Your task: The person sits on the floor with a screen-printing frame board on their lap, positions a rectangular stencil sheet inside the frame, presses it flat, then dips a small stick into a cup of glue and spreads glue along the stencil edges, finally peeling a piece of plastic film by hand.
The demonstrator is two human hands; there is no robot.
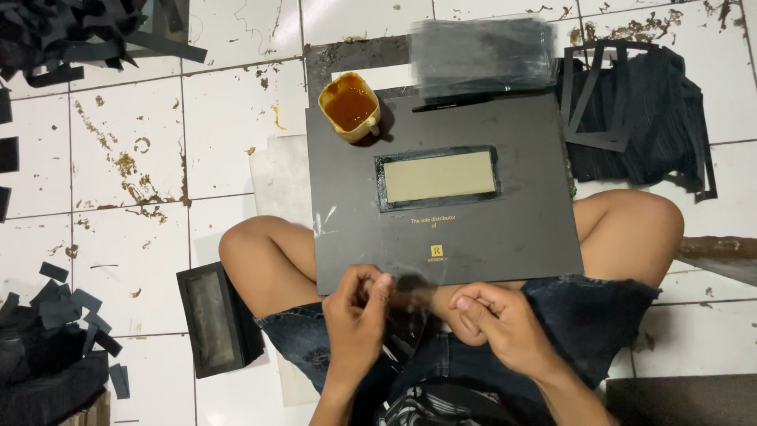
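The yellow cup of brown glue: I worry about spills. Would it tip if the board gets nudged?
Probably yes: the yellow cup sits open and nearly full at the corner of the dark board, which seems propped on the knees. Its small size suggests it's light.

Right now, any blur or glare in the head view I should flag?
Head view: even overhead light, soft shadows only. The stack of clear sheets looks smeared and hazy. The clear film between the left hand and right hand is barely visible. Faint sheen on the dark board.
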